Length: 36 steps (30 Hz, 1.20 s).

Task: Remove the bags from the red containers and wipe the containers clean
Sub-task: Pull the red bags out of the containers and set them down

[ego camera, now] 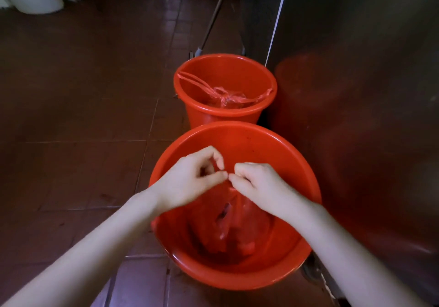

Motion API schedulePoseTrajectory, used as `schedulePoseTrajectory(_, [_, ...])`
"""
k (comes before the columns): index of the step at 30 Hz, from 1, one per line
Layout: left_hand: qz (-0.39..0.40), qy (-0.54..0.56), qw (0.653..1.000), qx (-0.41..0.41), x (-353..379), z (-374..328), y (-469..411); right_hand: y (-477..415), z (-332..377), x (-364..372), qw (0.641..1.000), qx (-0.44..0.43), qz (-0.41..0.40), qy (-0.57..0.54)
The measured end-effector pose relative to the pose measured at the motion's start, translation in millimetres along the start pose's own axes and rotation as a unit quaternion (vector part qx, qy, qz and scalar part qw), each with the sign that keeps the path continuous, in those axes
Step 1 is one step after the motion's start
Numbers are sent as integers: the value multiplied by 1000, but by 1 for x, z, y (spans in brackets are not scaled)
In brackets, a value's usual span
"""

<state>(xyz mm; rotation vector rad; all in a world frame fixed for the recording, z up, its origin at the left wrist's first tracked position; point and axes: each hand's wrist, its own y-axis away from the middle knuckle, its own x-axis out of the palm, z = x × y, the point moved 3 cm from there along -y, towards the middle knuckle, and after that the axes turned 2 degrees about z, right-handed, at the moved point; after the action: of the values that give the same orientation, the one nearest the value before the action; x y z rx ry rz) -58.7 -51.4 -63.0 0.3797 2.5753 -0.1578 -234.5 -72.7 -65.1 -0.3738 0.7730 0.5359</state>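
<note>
Presently: left hand and right hand, each grip pinching top of red bag inside near red container.

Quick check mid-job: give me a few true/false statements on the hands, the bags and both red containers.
1. The left hand and right hand both pinch the top of the near bag. True.
2. The far container is empty. False: a tied far bag lies in it.
3. The near bag is lifted clear of the near container. False: it sits inside.
4. Both containers stand on the tiled floor. True.
</note>
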Motion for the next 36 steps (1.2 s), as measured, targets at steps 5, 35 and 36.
schedulePoseTrajectory(5, [70,-307,945,87,-23,20,23,34,-30,5,998,15,28,56])
schedulePoseTrajectory(35, [-102,-346,933,12,-48,35,29,-1,-29,56,927,96,216,292])
schedulePoseTrajectory(36, [-94,-367,925,12,-48,37,31,-3,-28,67,911,112,255,305])
